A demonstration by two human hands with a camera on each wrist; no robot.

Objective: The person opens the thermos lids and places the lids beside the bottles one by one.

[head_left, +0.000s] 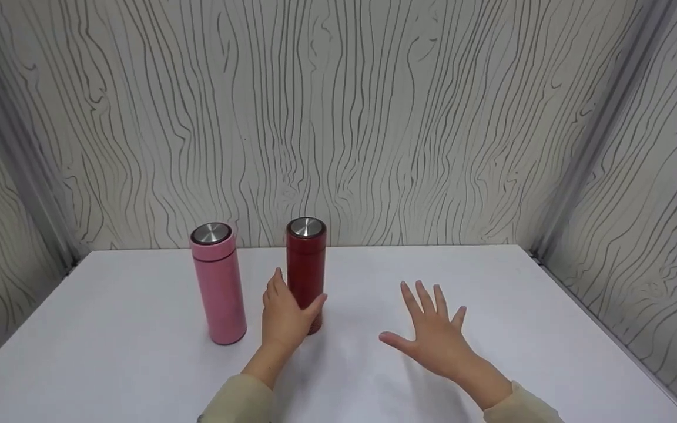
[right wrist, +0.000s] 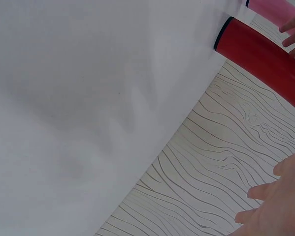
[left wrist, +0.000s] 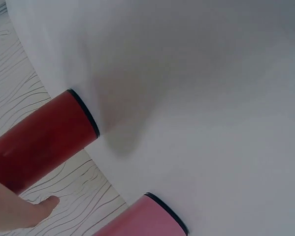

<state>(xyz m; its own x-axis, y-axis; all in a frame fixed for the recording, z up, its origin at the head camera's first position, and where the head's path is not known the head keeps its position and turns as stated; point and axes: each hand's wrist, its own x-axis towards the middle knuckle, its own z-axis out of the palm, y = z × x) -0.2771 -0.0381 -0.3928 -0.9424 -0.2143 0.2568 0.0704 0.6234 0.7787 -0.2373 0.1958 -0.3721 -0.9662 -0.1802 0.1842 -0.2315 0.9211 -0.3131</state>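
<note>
A red thermos flask [head_left: 306, 270] with a silver lid stands upright on the white table. My left hand [head_left: 287, 317] is at its near left side, fingers extended along the left and thumb across its front; whether the palm touches the flask cannot be told. In the left wrist view, the lower part of the red flask [left wrist: 44, 140] shows beside part of that hand [left wrist: 14, 211]. To the left, a pink thermos flask [head_left: 221, 294] stands upright, apart from the hand. My right hand [head_left: 438, 341] hovers over the table on the right, fingers spread, holding nothing.
The white table [head_left: 109, 364] ends at a wood-grain patterned wall [head_left: 374, 129] behind the flasks. Similar panels rise at both sides, with grey posts [head_left: 597, 135] in the corners.
</note>
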